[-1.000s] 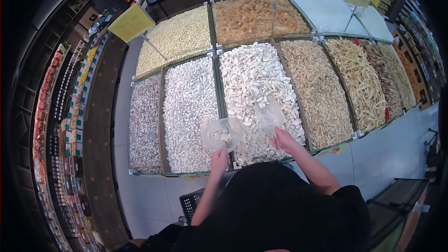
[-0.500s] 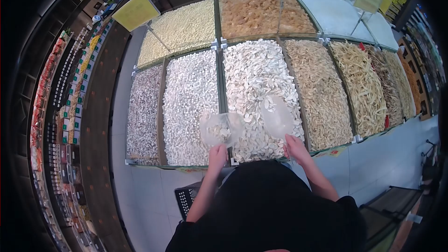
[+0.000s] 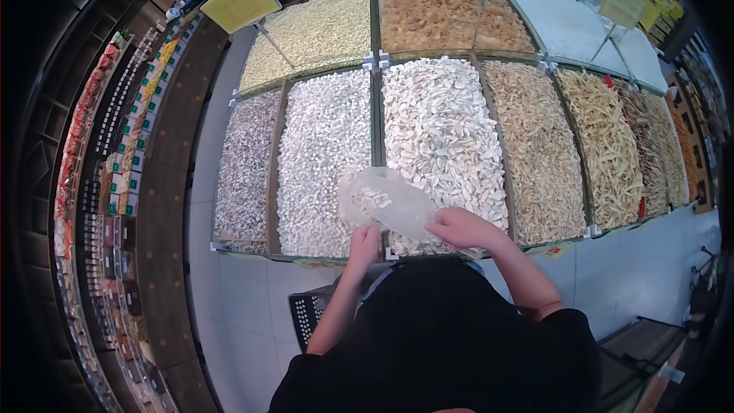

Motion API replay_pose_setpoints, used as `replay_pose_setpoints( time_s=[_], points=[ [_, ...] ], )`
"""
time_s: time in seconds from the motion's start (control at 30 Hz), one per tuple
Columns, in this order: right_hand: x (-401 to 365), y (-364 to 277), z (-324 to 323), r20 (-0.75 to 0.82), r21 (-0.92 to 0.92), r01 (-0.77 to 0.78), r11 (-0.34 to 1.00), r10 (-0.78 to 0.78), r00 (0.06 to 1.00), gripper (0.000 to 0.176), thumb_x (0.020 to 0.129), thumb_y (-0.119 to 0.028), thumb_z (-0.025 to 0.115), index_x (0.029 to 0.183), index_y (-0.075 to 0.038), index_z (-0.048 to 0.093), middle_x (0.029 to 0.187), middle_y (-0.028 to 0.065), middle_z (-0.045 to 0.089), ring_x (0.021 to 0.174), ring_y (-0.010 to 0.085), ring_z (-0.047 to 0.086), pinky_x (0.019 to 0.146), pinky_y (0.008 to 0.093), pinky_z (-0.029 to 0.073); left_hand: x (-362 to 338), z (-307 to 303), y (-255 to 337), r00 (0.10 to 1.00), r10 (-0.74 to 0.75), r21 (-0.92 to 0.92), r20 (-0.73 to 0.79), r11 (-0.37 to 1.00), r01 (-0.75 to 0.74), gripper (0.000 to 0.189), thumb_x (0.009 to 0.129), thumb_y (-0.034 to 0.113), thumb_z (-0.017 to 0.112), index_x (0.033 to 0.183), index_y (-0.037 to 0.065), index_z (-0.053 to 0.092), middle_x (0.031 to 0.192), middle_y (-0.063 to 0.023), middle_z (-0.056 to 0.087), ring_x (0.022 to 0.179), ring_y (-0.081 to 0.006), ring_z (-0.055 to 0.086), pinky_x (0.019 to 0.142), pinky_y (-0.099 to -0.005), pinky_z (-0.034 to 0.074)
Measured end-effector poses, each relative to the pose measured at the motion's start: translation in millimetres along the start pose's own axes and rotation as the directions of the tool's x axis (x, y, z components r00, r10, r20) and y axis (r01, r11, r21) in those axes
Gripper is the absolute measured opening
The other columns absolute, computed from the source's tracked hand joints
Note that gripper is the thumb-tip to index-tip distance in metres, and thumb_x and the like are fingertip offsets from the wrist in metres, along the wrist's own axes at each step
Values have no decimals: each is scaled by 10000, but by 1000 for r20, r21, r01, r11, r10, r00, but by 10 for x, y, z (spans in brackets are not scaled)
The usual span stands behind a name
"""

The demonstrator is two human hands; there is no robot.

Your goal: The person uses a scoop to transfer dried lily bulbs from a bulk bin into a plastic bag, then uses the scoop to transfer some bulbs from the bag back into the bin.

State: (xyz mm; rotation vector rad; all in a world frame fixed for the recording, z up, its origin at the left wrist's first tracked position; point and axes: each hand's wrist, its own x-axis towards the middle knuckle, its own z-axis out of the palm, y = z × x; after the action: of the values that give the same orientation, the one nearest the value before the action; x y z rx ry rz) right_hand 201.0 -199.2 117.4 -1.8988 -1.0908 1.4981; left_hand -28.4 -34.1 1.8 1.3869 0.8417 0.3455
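Observation:
My left hand (image 3: 365, 243) is closed on the near edge of a thin see-through plastic bag (image 3: 352, 200), held over the front of the bins. From the right, my right hand (image 3: 457, 228) grips a translucent plastic scoop (image 3: 405, 206) whose far end reaches to the bag and overlaps it in this view. Several white dried slices (image 3: 375, 197) show at that end, where scoop and bag overlap. Behind the scoop lies a bin heaped with the same kind of flat white slices (image 3: 443, 122). Small white cubes (image 3: 321, 145) fill the bin under the bag.
Bins of tan dried pieces (image 3: 531, 153) and pale strips (image 3: 600, 138) continue to the right. Speckled grains (image 3: 245, 160) fill the left bin. Yellow signs (image 3: 241, 2) stand over the back row. A black crate (image 3: 306, 313) sits on the floor below.
My right hand has brought the scoop left, away from the slices, and turned it toward the bag. The bag stays in my left hand. The whole view has shifted slightly.

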Motion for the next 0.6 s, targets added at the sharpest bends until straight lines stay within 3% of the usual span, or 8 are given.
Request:
replay_pose_setpoints(
  time_s=[0.1,0.2,0.3,0.4,0.6],
  points=[
    [159,-102,278,-273,-568,54,821,-250,929,372,954,-373,604,971,-2,615,825,187,681,770,332,691,698,457,542,-11,1,6,1000,-10,-12,-9,1000,10,307,971,124,468,680,48,531,562,-9,500,467,-90,485,448,-252,374],
    [137,-178,303,-307,-568,37,822,-254,917,367,926,-380,632,993,-19,626,858,190,685,888,392,669,776,501,525,-11,-1,9,1000,13,18,-25,1000,-12,310,968,115,464,671,50,523,558,-8,496,457,-89,478,436,-254,368],
    [0,-123,231,-378,-542,98,834,-347,858,381,905,-398,660,904,-20,618,785,173,669,793,388,660,705,480,516,-11,-16,3,1000,-11,5,-28,1000,11,331,969,155,476,654,62,518,547,-8,488,469,-96,468,456,-258,359],
    [-158,-36,92,-430,-290,94,952,-218,876,394,862,-375,731,791,-24,565,668,132,605,658,317,628,615,422,487,-23,-24,36,999,-26,-11,-30,1000,25,331,972,154,480,658,59,520,549,-8,489,474,-96,478,461,-255,371],
    [352,540,71,-595,86,240,967,-144,791,425,794,-276,823,728,-27,485,597,42,497,587,142,549,552,328,439,-24,-31,-51,998,-35,-39,-60,999,33,328,981,146,489,669,50,525,582,-9,505,484,-97,488,475,-254,402]
  ],
)
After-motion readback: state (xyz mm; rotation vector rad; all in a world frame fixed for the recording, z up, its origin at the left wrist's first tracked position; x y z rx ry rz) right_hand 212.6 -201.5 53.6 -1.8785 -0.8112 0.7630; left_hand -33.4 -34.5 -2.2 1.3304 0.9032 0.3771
